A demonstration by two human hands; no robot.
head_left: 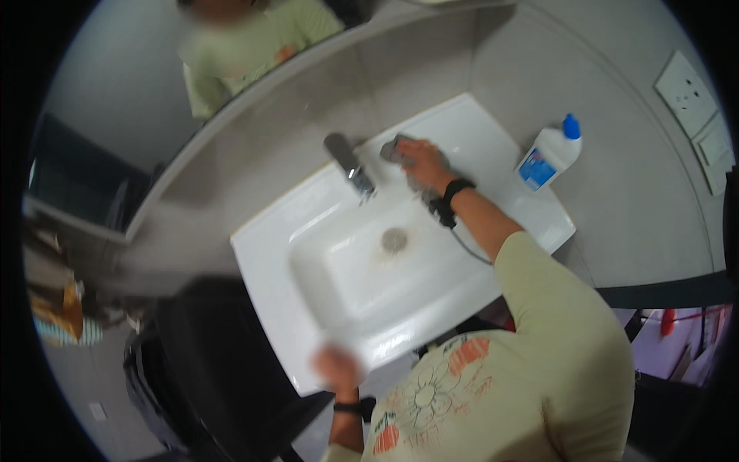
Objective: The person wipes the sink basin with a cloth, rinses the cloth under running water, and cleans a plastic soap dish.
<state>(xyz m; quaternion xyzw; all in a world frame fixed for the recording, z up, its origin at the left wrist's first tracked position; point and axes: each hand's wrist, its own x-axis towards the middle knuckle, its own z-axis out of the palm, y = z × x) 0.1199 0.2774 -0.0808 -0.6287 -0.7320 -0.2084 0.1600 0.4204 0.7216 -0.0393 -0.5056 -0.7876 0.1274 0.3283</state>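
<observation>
My right hand [427, 165] reaches to the back rim of a white washbasin [493, 150], to the right of the faucet. Its fingers press on a grey cloth [394, 148] against the ceramic, and part of the cloth hangs below the palm. The chrome faucet [352, 171] stands just left of that hand. Over the basin's near left corner is my left hand [336, 365], blurred, so its fingers cannot be made out. A brownish stain [389, 260] surrounds the round drain [394, 240].
A white bottle [556, 154] with a blue cap stands on the basin's right ledge. Wall sockets [687, 94] are at the far right. A mirror [154, 85] hangs at the back left. A black bag-like object [215, 366] sits left of the basin.
</observation>
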